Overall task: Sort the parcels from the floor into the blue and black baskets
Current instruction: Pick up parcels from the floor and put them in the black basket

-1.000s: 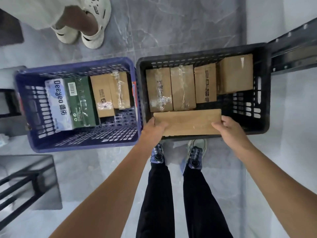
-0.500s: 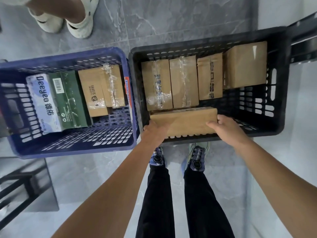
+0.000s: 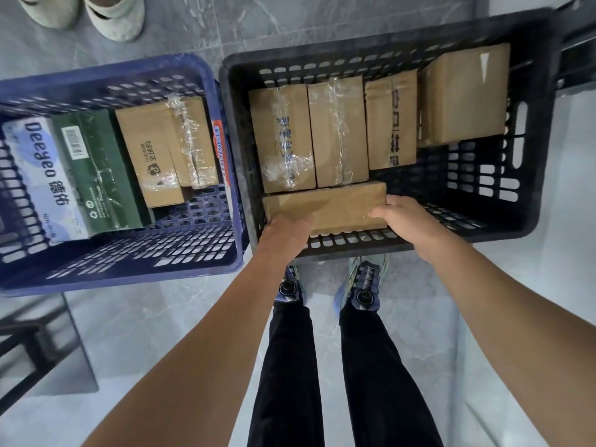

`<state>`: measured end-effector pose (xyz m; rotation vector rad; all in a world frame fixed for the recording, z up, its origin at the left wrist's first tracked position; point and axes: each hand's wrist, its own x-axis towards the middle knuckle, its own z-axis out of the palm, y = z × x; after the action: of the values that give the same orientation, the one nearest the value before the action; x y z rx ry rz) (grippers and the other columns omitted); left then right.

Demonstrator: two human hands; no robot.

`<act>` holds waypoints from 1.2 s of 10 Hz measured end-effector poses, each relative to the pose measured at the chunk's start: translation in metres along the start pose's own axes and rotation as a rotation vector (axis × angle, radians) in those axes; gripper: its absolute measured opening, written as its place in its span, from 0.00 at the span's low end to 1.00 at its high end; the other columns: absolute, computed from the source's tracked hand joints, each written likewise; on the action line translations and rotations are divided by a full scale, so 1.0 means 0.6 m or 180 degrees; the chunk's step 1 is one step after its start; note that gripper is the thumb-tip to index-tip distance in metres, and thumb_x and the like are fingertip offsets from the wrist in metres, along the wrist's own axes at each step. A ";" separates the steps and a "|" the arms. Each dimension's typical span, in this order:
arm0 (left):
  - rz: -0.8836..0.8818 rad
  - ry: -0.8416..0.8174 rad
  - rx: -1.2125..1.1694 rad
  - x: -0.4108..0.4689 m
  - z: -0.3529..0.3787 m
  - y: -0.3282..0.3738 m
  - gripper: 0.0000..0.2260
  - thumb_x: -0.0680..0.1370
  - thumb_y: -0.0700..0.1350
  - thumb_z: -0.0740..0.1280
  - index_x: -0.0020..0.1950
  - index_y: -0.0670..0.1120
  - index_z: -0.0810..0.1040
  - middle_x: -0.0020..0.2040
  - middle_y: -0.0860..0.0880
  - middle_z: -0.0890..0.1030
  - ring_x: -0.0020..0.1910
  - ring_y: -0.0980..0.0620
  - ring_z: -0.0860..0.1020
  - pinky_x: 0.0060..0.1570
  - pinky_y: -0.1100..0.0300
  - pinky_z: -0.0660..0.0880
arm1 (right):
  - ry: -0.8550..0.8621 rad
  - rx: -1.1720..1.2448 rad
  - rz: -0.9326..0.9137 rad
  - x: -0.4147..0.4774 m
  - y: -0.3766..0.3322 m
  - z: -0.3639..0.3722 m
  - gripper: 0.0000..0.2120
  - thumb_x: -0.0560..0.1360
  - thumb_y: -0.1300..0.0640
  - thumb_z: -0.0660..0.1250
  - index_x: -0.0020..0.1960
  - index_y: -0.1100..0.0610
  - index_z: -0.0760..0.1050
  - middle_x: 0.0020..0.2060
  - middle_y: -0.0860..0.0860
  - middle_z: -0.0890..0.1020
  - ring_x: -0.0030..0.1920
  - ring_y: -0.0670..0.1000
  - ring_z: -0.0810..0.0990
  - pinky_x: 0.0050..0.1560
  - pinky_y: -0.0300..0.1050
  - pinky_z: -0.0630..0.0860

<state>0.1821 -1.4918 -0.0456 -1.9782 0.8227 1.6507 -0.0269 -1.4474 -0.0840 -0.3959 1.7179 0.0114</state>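
**Parcel goes into the black basket.** A person bends over two baskets set side by side on a grey tiled floor [image 3: 180, 317], holding a brown parcel [image 3: 325, 206] inside the black basket [image 3: 387, 37]. The left hand [image 3: 287, 232] grips the parcel's near-left corner. The right hand [image 3: 403, 217] clasps its right end, fingers wrapped over the edge. Neither hand is spread wide.

The parcel lies crosswise along the basket's near wall. Its far edge is touching, or just short of, a row of four boxes [image 3: 338, 130] that stand against the far wall. Whether it rests on the basket's bottom or hangs just above it cannot be told from this angle. To the right of the parcel, the basket's bottom shows bare.

In the blue basket [image 3: 129, 279], just to the left, lie a white pack [image 3: 35, 175], a green box [image 3: 96, 169] and a taped carton [image 3: 161, 150]. Another person's pale shoes [image 3: 113, 14] stand beyond the baskets.

The step in hand appears to be placing this parcel, and it looks nearly done. The next move likely calls for settling it flat, then loosening both hands together. They would need to come up clear of the rim without dragging the parcel or knocking the row behind it. How many parcels wait on the floor is out of view.
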 end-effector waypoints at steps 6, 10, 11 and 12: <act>-0.0192 0.0317 -0.0045 0.042 0.005 -0.002 0.24 0.85 0.53 0.62 0.73 0.36 0.73 0.71 0.36 0.75 0.71 0.36 0.74 0.71 0.43 0.70 | -0.0054 0.0055 0.0098 -0.006 -0.006 -0.009 0.35 0.83 0.49 0.66 0.84 0.58 0.56 0.82 0.53 0.63 0.78 0.54 0.65 0.75 0.50 0.61; -0.0053 0.0147 -0.0358 -0.036 0.000 0.021 0.29 0.83 0.58 0.62 0.81 0.48 0.65 0.76 0.45 0.70 0.73 0.41 0.69 0.73 0.47 0.67 | 0.0204 0.0546 -0.0248 -0.060 -0.011 -0.042 0.32 0.84 0.50 0.66 0.85 0.51 0.59 0.82 0.52 0.64 0.81 0.53 0.63 0.77 0.51 0.60; 0.0118 0.0130 -0.0664 -0.105 -0.013 0.046 0.30 0.81 0.59 0.65 0.81 0.52 0.65 0.78 0.46 0.68 0.75 0.42 0.69 0.76 0.44 0.66 | 0.0317 0.0861 -0.0583 -0.125 -0.025 -0.073 0.29 0.84 0.51 0.65 0.83 0.51 0.62 0.81 0.51 0.67 0.79 0.51 0.66 0.80 0.52 0.62; 0.0472 0.0047 -0.0928 -0.196 -0.032 0.081 0.29 0.78 0.59 0.66 0.78 0.54 0.69 0.76 0.48 0.71 0.72 0.44 0.72 0.75 0.43 0.68 | 0.0439 0.1176 -0.0855 -0.212 -0.045 -0.109 0.27 0.85 0.51 0.64 0.82 0.52 0.65 0.79 0.48 0.70 0.77 0.49 0.68 0.80 0.55 0.64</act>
<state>0.1492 -1.5206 0.0754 -2.1693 0.7878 1.9377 -0.0654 -1.4550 0.0563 -0.3533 1.7438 -0.5316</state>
